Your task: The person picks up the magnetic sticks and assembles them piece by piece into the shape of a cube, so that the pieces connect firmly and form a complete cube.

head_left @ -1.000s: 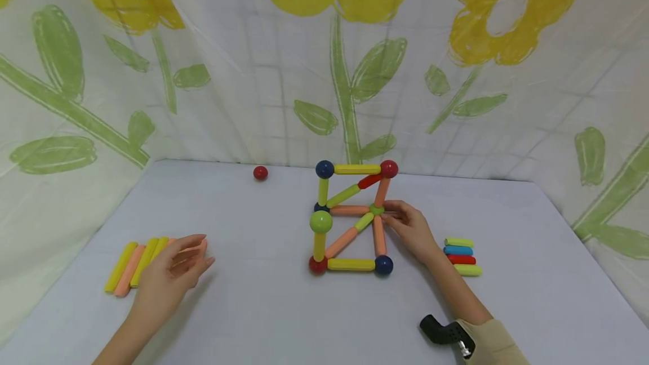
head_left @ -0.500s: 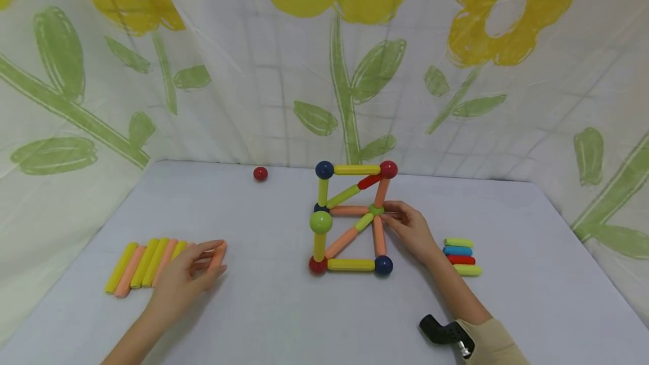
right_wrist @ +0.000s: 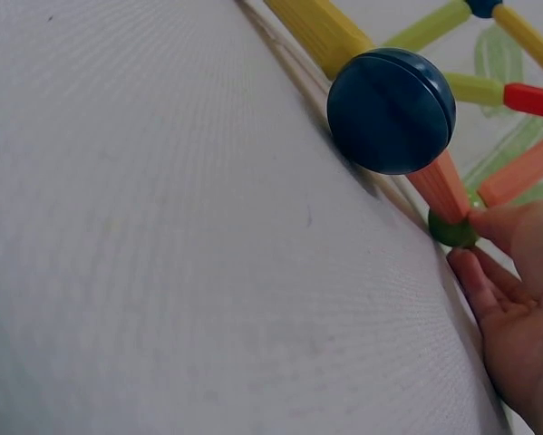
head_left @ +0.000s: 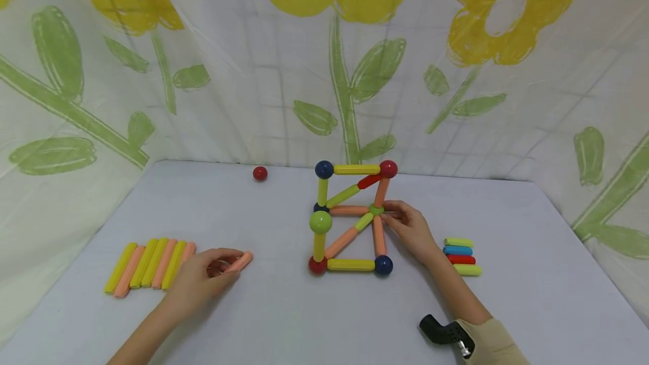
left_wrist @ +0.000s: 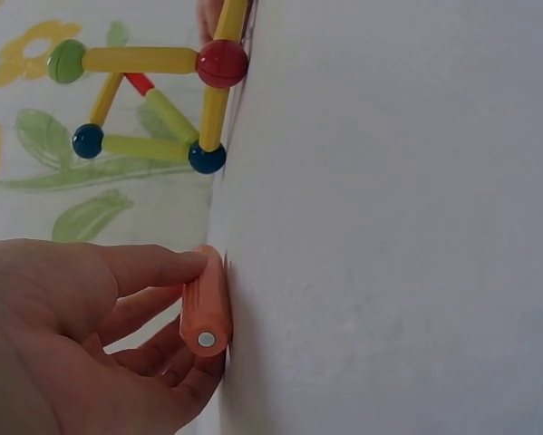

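My left hand (head_left: 200,280) pinches an orange magnetic rod (head_left: 241,261) between thumb and fingers, low over the table. In the left wrist view the rod (left_wrist: 208,313) shows a silvery magnet at its end. Right of it stands a frame of rods and balls, with a yellow rod (head_left: 351,265) along its near side. My right hand (head_left: 413,234) holds the small green ball (head_left: 376,209) at the frame's right back corner by thumb and fingers. Several orange and green rods meet there. A blue ball (right_wrist: 391,111) looms large in the right wrist view.
Yellow and orange rods (head_left: 149,263) lie in a row at the left. Short coloured rods (head_left: 460,259) are stacked in a row at the right. A loose red ball (head_left: 260,173) sits near the table's back edge, before a flower-printed cloth (head_left: 228,100).
My left hand has moved right, away from the row, bringing the orange rod along and tilting it flatter. The right hand and the frame have kept their place.
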Action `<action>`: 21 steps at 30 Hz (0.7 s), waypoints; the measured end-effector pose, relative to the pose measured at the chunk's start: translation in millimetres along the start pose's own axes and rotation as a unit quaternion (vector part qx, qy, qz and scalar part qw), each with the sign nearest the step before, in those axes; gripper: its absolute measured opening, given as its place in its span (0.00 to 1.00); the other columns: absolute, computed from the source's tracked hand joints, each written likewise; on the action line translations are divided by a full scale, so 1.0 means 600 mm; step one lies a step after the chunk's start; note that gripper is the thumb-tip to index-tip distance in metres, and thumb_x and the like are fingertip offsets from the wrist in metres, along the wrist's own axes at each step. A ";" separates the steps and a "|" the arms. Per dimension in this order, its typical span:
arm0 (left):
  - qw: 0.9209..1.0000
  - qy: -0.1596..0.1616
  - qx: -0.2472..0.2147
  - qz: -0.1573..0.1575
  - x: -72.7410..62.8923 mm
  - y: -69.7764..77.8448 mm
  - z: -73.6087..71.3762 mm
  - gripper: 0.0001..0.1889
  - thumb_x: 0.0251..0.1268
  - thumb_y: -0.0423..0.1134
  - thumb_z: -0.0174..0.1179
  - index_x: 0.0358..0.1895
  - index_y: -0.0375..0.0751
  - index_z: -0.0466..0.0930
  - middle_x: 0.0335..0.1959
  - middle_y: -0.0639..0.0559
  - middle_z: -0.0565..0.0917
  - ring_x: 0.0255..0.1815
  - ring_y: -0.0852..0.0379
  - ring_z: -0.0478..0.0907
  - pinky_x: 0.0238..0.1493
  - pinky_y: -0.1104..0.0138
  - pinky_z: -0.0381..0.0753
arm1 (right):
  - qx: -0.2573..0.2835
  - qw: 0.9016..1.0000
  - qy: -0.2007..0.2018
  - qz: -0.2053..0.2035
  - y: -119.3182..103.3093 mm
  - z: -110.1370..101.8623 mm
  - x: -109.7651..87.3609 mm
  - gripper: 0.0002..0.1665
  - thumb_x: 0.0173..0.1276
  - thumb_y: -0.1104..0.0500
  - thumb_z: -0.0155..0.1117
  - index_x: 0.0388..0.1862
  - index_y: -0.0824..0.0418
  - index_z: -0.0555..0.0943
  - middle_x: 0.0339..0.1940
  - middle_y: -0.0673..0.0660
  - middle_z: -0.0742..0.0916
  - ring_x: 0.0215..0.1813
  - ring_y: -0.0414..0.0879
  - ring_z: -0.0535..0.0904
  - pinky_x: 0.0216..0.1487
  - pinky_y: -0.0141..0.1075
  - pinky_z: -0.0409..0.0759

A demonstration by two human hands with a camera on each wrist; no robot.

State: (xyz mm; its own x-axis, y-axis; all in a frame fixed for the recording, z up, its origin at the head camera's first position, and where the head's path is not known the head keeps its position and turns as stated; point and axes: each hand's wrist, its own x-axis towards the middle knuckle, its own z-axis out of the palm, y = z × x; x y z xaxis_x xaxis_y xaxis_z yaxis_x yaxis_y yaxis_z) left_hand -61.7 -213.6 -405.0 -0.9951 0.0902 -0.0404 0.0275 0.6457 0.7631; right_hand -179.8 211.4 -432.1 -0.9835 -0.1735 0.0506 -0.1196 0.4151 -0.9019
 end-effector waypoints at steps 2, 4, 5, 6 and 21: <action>1.000 -0.004 -0.001 0.004 0.001 0.003 0.000 0.19 0.71 0.38 0.70 0.61 0.37 0.86 0.55 0.45 0.89 0.45 0.55 0.83 0.42 0.71 0.84 | -0.001 1.000 0.000 0.000 0.000 0.000 0.000 0.25 0.82 0.60 0.61 0.73 0.68 0.75 0.70 0.67 0.81 0.68 0.60 0.80 0.60 0.24 0.81; 1.000 -0.005 0.006 0.011 0.005 0.008 0.001 0.19 0.73 0.39 0.69 0.63 0.36 0.84 0.55 0.44 0.88 0.47 0.54 0.84 0.44 0.69 0.85 | 0.000 1.000 0.001 -0.001 0.000 0.000 0.000 0.25 0.82 0.60 0.61 0.72 0.68 0.75 0.69 0.67 0.81 0.68 0.60 0.80 0.60 0.24 0.81; 1.000 -0.006 0.010 0.014 0.008 0.011 0.002 0.20 0.74 0.39 0.68 0.64 0.35 0.84 0.55 0.44 0.88 0.48 0.53 0.85 0.46 0.68 0.86 | 0.000 1.000 0.002 -0.002 0.000 0.000 0.000 0.25 0.82 0.61 0.61 0.72 0.68 0.75 0.69 0.67 0.81 0.68 0.60 0.80 0.60 0.24 0.81; 1.000 -0.007 0.012 0.015 0.010 0.015 0.003 0.20 0.75 0.39 0.67 0.65 0.35 0.83 0.56 0.43 0.88 0.49 0.52 0.85 0.47 0.66 0.86 | 0.000 1.000 0.002 -0.003 0.001 0.000 0.000 0.24 0.82 0.61 0.61 0.72 0.68 0.75 0.69 0.67 0.82 0.68 0.60 0.80 0.60 0.24 0.80; 0.965 -0.025 -0.254 -0.057 0.080 0.109 0.039 0.27 0.81 0.38 0.58 0.77 0.34 0.69 0.67 0.35 0.77 0.54 0.54 0.85 0.59 0.65 0.86 | 0.002 1.000 0.002 -0.006 0.003 0.001 0.000 0.24 0.82 0.60 0.61 0.72 0.69 0.75 0.69 0.67 0.82 0.67 0.60 0.80 0.59 0.23 0.81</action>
State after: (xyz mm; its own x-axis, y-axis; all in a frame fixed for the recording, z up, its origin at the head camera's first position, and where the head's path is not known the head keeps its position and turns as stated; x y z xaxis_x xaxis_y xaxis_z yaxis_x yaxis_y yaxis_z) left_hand -105.6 -149.4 -372.2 -0.9828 0.0856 -0.1638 -0.1442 0.1996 0.9692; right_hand -180.0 211.6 -433.7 -0.9826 -0.1749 0.0627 -0.1304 0.4089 -0.9032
